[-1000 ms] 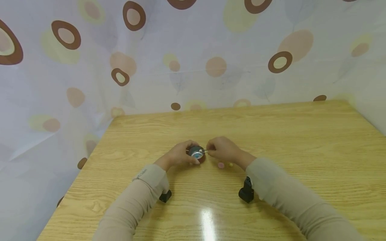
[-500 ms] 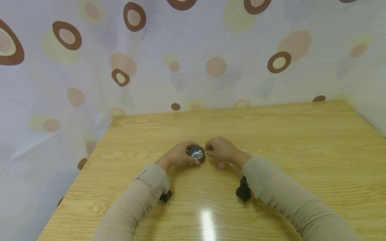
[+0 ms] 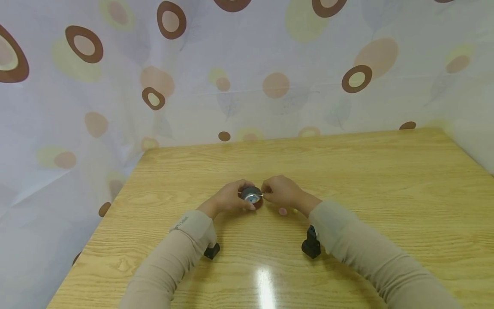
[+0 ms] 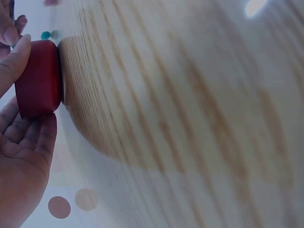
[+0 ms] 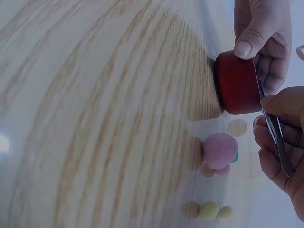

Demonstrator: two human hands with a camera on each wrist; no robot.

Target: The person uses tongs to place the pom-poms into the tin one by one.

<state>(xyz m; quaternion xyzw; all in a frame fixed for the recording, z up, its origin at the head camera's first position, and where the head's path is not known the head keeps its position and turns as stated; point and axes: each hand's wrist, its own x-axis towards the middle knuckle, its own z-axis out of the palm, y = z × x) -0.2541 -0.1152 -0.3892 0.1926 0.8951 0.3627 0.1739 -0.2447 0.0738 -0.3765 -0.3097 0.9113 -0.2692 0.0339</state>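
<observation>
A small round red tin (image 5: 235, 83) with a silvery inside stands on the wooden table, and something bluish shows within it in the head view. My left hand (image 3: 230, 196) grips the tin from the left, thumb on the near side and fingers round the far side. Metal tweezers (image 5: 277, 137) are pinched between thumb and fingers of my right hand (image 3: 283, 192). Their tips reach over the tin's rim from the right. Whether the tips hold anything cannot be made out. The left wrist view shows the tin's red wall (image 4: 40, 78) but not its inside.
Right of the tin lie a pink pom-pom (image 5: 220, 150), a smaller pink one and yellow pom-poms (image 5: 208, 210). A teal pom-pom (image 4: 45, 35) sits beyond the tin. Black wrist cameras (image 3: 311, 244) hang under both sleeves. Patterned cloth (image 3: 247, 111) borders the wooden table (image 3: 347, 171).
My right hand has shifted slightly left, bringing the tweezers further over the tin. A small pale ball seen at their tips earlier no longer shows there. My left hand and the tin stay put.
</observation>
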